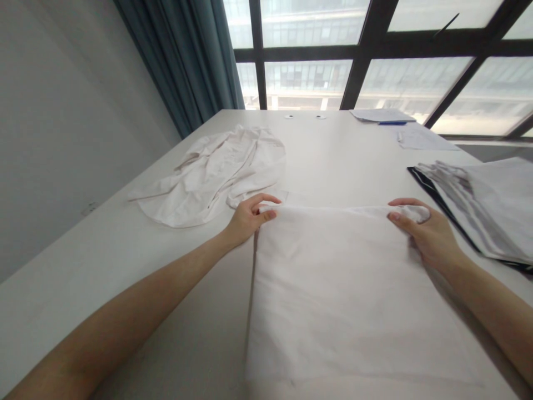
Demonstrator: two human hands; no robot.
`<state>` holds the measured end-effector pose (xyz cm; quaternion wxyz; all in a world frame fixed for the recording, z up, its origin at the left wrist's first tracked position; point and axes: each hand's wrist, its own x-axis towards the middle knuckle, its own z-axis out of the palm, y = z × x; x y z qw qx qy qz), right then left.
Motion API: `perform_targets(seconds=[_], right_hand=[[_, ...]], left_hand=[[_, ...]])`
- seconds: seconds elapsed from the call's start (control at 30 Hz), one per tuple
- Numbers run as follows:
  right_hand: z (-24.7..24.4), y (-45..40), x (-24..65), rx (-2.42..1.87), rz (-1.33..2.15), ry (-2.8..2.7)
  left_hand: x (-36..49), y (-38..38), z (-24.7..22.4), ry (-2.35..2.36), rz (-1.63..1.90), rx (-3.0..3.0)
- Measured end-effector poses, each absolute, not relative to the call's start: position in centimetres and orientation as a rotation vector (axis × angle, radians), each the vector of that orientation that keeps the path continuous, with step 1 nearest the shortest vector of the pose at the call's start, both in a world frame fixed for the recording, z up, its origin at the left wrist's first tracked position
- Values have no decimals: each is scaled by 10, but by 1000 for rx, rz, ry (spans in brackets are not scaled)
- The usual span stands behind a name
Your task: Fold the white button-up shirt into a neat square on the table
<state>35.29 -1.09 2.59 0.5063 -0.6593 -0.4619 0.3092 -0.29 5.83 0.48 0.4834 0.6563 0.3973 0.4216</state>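
A white cloth [350, 289], folded into a rough rectangle, hangs or lies in front of me with its top edge raised between my hands. My left hand [250, 218] pinches its upper left corner between thumb and fingers. At the upper right corner, my right hand [428, 230] grips the edge, and a bit of fabric bunches beyond the thumb. Just past my left hand, a second white cloth [220, 172] lies crumpled on the table. Whether the lower part of the held cloth touches the table, I cannot tell.
On the right, a stack of folded white cloths [499, 205] rests on a black flat item [447, 214]. Papers [383, 115] and a blue pen-like object [392, 123] lie at the far right of the white table [333, 161]. A teal curtain [195, 61] and windows stand behind.
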Motion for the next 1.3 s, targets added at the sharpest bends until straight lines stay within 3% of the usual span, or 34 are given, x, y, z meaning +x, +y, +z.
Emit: perform_targets(seconds=[0.57, 1.3], right_hand=[[19, -13, 356, -1605, 677, -1156], [13, -9, 359, -1563, 671, -1145]], left_hand=[[-3, 60, 3, 842, 1096, 1286], [-6, 62, 0, 904, 1120, 1494]])
